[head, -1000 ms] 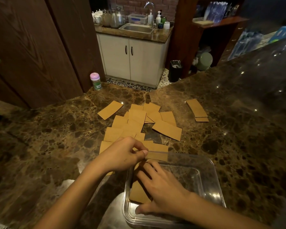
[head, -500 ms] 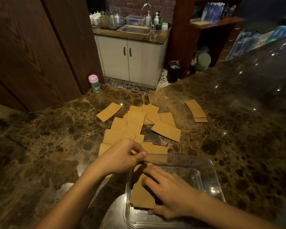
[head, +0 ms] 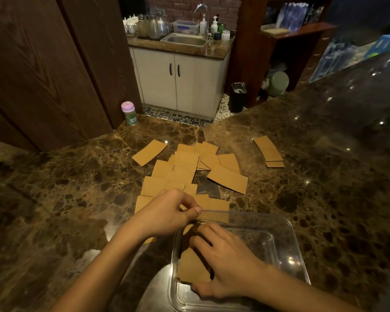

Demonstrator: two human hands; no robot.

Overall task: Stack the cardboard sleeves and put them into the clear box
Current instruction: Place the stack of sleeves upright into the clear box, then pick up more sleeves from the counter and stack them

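Pinching the clear box (head: 257, 246) rim, left hand (head: 167, 212) steadies it while right hand (head: 230, 262), laid flat, presses the cardboard sleeve stack (head: 189, 266) down beneath its palm.

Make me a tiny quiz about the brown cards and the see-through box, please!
1. True or false: the right hand rests on the stacked sleeves inside the clear box.
2. Where do the loose sleeves lie? A: on the countertop; B: in the sink; C: on the floor.
3. Fill in: the left hand pinches the box's ____.
Key: 1 true; 2 A; 3 rim.
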